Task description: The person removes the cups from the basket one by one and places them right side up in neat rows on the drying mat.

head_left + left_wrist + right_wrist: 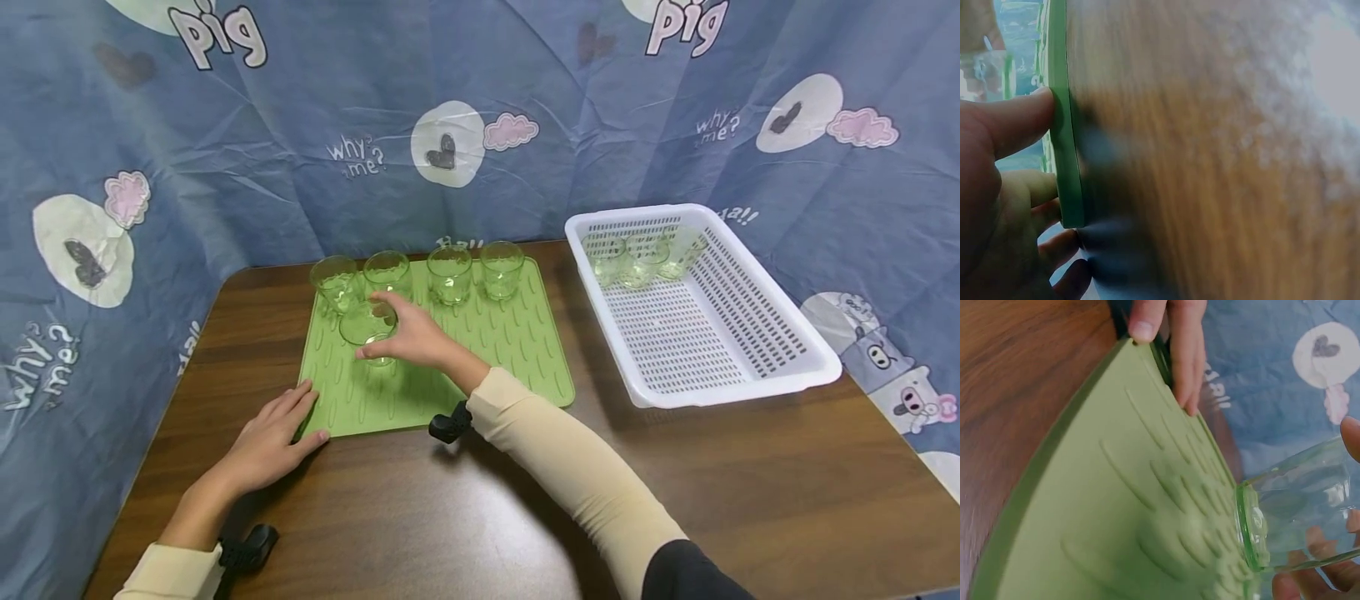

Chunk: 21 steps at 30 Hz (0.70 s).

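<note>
My right hand [411,333] grips a clear, green-tinted drinking glass [367,325] from its right side, thumb nearer me and fingers round the far side. In the right wrist view, the glass [1304,506] has its thick base on or just over the ribbed green mat [1141,506]; I cannot tell whether they touch. My left hand [272,442] lies at the mat's front left corner. The left wrist view shows its thumb against the edge of the mat [1063,125] and its fingers past the corner. Several similar glasses [450,275] stand in a row along the mat's back.
A white perforated plastic basket [637,367] stands to the right of the mat, with three glasses [641,258] at its far end. Both are on a dark brown wooden table [360,517]. Blue printed cloth [292,100] hangs behind the table.
</note>
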### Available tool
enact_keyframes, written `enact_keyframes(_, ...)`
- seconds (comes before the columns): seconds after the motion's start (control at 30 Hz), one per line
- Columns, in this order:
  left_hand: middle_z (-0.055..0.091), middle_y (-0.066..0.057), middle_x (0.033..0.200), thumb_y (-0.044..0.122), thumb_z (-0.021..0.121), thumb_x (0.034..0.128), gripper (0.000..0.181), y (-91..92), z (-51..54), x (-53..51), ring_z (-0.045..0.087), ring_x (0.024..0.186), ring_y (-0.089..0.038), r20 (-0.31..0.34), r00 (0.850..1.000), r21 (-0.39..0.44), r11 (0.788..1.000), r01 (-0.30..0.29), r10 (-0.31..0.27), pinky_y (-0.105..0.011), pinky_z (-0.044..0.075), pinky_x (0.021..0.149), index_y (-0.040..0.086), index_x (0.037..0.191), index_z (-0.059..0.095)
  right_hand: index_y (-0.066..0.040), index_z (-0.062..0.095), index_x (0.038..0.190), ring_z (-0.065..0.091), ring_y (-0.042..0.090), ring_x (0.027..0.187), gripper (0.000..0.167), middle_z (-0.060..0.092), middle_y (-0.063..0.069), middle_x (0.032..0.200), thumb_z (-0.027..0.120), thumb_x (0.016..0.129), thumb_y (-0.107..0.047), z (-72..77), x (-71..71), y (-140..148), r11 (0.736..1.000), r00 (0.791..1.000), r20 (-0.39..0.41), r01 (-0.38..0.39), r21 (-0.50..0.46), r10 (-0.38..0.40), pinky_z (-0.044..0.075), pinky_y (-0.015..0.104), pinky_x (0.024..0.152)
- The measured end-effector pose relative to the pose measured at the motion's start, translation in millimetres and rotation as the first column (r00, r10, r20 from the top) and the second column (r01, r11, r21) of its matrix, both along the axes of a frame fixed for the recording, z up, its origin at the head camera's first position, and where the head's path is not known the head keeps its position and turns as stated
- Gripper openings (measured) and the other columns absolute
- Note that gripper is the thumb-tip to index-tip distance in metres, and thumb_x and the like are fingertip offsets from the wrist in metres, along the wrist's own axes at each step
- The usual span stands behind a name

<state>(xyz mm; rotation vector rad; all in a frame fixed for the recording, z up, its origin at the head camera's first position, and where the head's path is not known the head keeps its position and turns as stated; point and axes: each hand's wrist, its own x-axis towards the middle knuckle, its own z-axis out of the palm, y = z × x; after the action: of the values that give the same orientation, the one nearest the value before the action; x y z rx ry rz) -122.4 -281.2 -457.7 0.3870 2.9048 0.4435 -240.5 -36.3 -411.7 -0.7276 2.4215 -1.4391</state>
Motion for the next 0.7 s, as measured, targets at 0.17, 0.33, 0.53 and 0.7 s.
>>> enact_keyframes(0.17,0.023,-0.025,0.162,0.044,0.055,0.1,0.075,2.1,-0.3,-1.6,0.025,0.144,-0.052,-0.003,1.0,0.005,1.0,0.004,-0.004,-0.078,0.029,0.1,-0.004,0.153,0.031,-0.018,0.035,0.153,0.062,0.03,0.122,0.089,0.053,0.009,0.147,0.084,0.079,-0.029,-7.6,-1.6,-13,1.0,0.999,0.043,-0.012,0.003,0.012,0.05,0.038,0.101)
enact_keyframes(0.33,0.023,-0.026,0.161,0.043,0.055,0.1,0.075,2.3,0.7,-1.5,0.026,0.143,-0.052,-0.007,1.0,0.008,1.0,0.003,-0.003,-0.078,0.028,0.1,-0.004,0.153,0.031,-0.019,0.035,0.153,0.057,0.029,0.129,0.089,0.054,0.008,0.146,0.084,0.08,-0.028,-8.6,-1.9,-19,1.0,0.999,0.04,-0.014,-0.006,0.015,0.049,0.04,0.103)
enact_keyframes(0.53,0.024,-0.026,0.161,0.043,0.055,0.1,0.074,1.4,1.2,-1.1,0.026,0.143,-0.053,-0.016,1.0,0.013,1.0,0.004,-0.004,-0.078,0.029,0.1,-0.005,0.153,0.032,-0.018,0.033,0.154,0.056,0.028,0.13,0.091,0.054,0.007,0.147,0.084,0.079,-0.026,-9.8,-3.0,-24,1.0,0.999,0.045,-0.006,-0.021,0.006,0.048,0.041,0.105)
enact_keyframes(0.7,0.025,-0.026,0.161,0.042,0.055,0.0999,0.074,-0.4,-0.7,-0.7,0.027,0.142,-0.053,-0.026,1.0,0.009,1.0,0.003,-0.003,-0.078,0.03,0.1,-0.005,0.152,0.033,-0.01,0.034,0.152,0.055,0.027,0.131,0.092,0.055,0.006,0.146,0.086,0.077,-0.027,-14.1,-3.6,-31,0.999,0.997,0.079,0.001,-0.049,0.003,0.048,0.037,0.105)
